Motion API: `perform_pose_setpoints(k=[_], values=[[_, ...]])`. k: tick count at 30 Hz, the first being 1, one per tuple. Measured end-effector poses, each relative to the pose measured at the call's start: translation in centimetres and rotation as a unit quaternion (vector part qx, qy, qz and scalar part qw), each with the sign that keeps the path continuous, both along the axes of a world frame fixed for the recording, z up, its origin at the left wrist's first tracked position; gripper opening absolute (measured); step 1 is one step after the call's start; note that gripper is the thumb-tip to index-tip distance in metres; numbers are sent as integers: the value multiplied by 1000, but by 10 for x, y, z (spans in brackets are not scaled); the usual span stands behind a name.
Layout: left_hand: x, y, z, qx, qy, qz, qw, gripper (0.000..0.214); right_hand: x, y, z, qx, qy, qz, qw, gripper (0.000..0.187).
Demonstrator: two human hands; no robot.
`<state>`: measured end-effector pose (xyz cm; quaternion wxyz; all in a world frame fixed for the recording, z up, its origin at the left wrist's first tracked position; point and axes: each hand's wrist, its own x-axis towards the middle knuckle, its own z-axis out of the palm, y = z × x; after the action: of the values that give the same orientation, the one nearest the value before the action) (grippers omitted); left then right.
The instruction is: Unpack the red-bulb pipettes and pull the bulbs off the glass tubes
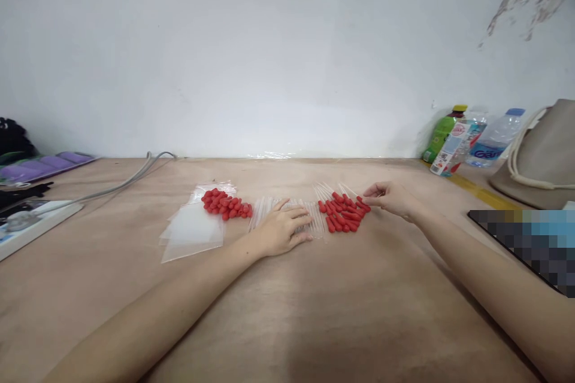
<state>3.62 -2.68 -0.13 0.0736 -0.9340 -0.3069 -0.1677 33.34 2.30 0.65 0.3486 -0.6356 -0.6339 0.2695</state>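
Observation:
My left hand lies flat with fingers spread on a row of clear glass tubes in the middle of the wooden table. My right hand reaches in from the right, its fingertips pinched at the edge of a pile of droppers with red rubber bulbs. What the fingers hold is too small to make out. A second heap of loose red bulbs sits to the left, beside a stack of clear plastic bags.
Three drink bottles stand against the wall at the back right, next to a beige bag. A grey cable runs to a white tray at the left edge. Purple items lie behind it.

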Motion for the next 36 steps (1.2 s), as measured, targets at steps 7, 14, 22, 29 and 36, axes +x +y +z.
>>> perform_pose_setpoints(k=[7, 14, 22, 29, 36], values=[[0, -1, -5, 38, -7, 1, 999, 37, -3, 14, -24, 4, -79, -82, 993, 32], [-5, -11, -7, 122, -91, 17, 988, 34, -18, 10, -20, 44, -99, -154, 982, 30], [-19, -24, -4, 220, -113, 54, 967, 42, -70, -30, -13, 352, -148, -32, 924, 20], [-21, -23, -4, 223, -64, 65, 971, 27, -107, -60, -28, 467, -197, 134, 852, 13], [-19, -16, -11, 213, -95, 5, 972, 17, -110, -60, -30, 480, -188, 176, 838, 14]])
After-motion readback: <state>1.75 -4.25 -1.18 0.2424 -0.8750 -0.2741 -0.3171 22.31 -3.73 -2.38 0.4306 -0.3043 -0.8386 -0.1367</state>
